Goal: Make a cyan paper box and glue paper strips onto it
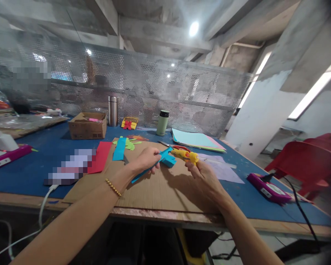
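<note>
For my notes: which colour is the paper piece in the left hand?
Blue paper piece, clearest in the head view.

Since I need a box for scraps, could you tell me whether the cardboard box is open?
Open: the cardboard box has its top flaps apart, with pink items showing inside.

You hold a light blue paper piece (167, 159) and a yellow and orange tool (185, 155). The surface (33, 173) is dark blue, the board (160, 191) brown. The chair (306, 162) is red.

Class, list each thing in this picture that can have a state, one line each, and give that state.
Left hand: closed on blue paper piece.
Right hand: closed on yellow tool.
Cardboard box: open.
Green cup: lidded, upright.
Steel flask: upright.
</note>
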The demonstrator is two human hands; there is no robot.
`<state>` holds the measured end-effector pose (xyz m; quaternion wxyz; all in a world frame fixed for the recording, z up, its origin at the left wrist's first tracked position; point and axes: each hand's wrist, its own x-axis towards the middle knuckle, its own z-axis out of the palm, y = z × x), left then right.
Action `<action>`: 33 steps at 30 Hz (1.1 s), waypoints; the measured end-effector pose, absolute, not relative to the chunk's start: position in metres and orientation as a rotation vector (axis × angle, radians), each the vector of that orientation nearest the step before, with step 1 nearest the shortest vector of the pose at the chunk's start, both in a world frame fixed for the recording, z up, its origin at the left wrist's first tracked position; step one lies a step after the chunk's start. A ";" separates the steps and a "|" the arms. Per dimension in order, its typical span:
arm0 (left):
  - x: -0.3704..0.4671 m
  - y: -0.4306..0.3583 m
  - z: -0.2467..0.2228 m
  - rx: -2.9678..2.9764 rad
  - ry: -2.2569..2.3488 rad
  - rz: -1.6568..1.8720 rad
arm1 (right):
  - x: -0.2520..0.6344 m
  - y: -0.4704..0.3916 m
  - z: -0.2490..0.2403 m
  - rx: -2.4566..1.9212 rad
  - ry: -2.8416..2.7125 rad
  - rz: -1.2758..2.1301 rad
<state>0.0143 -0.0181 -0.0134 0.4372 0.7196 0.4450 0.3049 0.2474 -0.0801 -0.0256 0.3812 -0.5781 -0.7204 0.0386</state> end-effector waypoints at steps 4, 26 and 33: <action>0.015 -0.017 -0.014 1.786 1.088 0.742 | 0.251 -0.078 -0.024 -1.476 -1.794 0.119; 0.015 -0.013 -0.019 1.758 0.968 0.788 | 0.243 -0.083 -0.028 -1.464 -1.863 0.131; 0.016 -0.010 -0.021 1.723 0.988 0.804 | 0.240 -0.087 -0.034 -1.438 -1.976 0.205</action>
